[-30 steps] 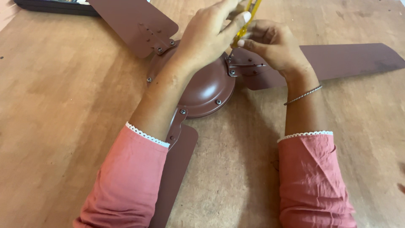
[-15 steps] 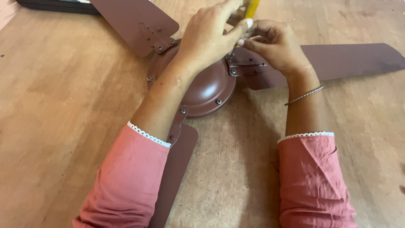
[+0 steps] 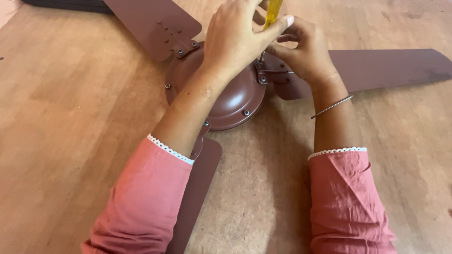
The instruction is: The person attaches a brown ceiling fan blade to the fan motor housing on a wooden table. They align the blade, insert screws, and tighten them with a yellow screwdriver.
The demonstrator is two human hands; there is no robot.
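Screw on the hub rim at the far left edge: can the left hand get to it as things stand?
Probably yes. That screw lies bare on the fan hub, with nothing over it. But the left hand is gripping the yellow screwdriver together with the right hand, so it would have to let go first.

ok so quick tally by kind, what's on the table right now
fan blades: 3
fan hub: 1
yellow screwdriver, held between both hands: 1
dark tray at the far edge: 1
total: 6
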